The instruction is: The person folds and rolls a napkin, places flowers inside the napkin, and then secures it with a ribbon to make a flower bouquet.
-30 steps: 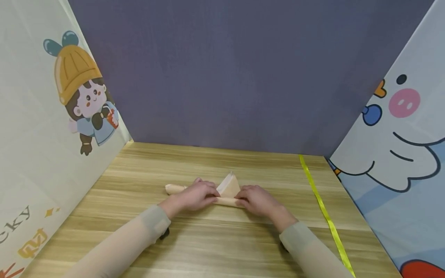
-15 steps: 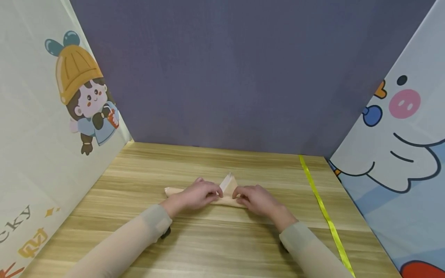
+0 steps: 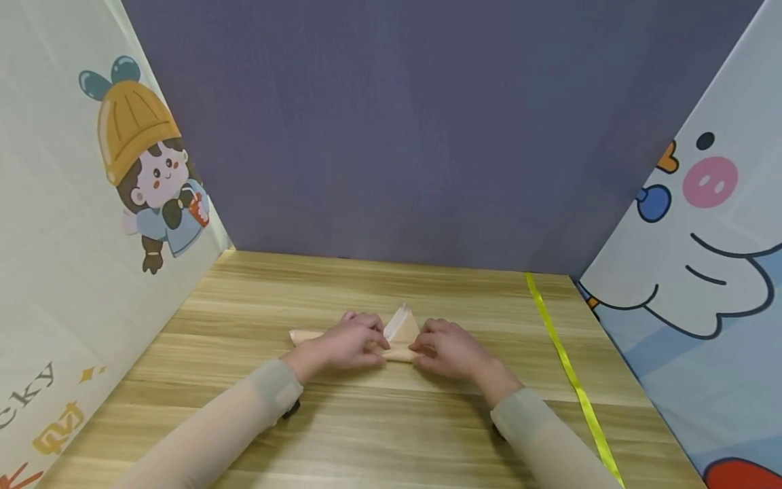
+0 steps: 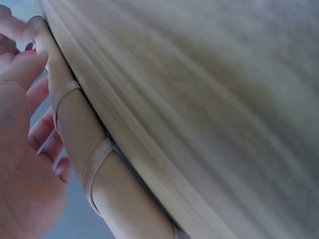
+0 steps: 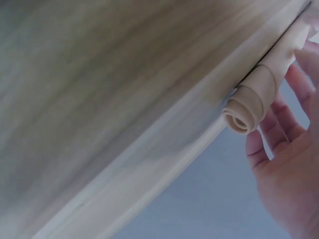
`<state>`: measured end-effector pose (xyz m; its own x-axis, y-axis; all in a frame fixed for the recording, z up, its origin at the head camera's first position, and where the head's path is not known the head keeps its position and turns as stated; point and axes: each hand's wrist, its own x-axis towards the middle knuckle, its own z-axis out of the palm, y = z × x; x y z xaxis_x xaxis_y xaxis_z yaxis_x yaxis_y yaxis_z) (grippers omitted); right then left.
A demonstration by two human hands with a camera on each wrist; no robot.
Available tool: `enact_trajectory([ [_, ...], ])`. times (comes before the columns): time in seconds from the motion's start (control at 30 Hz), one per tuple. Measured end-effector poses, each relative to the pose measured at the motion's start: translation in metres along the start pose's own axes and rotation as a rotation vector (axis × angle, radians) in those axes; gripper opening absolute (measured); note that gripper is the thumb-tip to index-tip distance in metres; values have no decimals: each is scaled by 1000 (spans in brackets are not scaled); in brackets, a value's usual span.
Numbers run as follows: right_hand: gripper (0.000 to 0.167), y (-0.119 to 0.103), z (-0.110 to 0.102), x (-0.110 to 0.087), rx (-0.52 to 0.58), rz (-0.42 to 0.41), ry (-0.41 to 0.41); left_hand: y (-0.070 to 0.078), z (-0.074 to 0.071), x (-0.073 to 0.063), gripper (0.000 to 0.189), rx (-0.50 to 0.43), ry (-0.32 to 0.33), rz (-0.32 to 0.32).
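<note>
In the head view, a beige cloth [image 3: 400,355] lies rolled into a long tube across the table, and a triangular flap [image 3: 404,327] still shows flat beyond it. My left hand [image 3: 351,341] grips the roll left of the flap, with the tube's left end [image 3: 303,336] poking out behind it. From the right, my right hand [image 3: 449,348] holds the roll with thumb and curled fingertips. Wrapped layers [image 4: 82,124] cross the tube slantwise in the left wrist view. A spiral end [image 5: 240,121] faces the camera in the right wrist view, beside the right fingers [image 5: 279,119].
The wood-grain table [image 3: 366,435] carries a yellow strip [image 3: 568,367] along its right side. A dark grey panel [image 3: 391,136] stands behind it. Printed cartoon cloths hang at the left [image 3: 49,204] and right [image 3: 684,258].
Both hands' fingers reach forward over the flap half a second ago, then draw back onto the roll. The roll and flap barely shift; the forearms stay almost where they were.
</note>
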<state>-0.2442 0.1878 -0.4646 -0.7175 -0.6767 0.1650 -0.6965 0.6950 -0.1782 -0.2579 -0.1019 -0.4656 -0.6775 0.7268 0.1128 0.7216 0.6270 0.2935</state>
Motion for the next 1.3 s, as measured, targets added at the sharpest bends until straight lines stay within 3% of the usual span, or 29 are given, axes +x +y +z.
enact_trajectory([
  [0.27, 19, 1, 2, -1, 22, -61, 31, -1, 1, 0, 21, -4, -9, 26],
  [0.57, 17, -2, -3, -4, 79, 15, -7, -1, 0, -1, 18, -28, 3, 27],
  [0.83, 16, 1, 1, -1, 121, 34, 15, 0, 0, 3, 20, -125, 9, 5],
  [1.07, 11, 2, 3, -1, 106, 28, 31, 0, -2, 5, 15, -99, 18, 25],
  [1.3, 11, 2, 0, -2, 37, 53, -12, 0, -2, 6, 16, -55, -6, 5],
])
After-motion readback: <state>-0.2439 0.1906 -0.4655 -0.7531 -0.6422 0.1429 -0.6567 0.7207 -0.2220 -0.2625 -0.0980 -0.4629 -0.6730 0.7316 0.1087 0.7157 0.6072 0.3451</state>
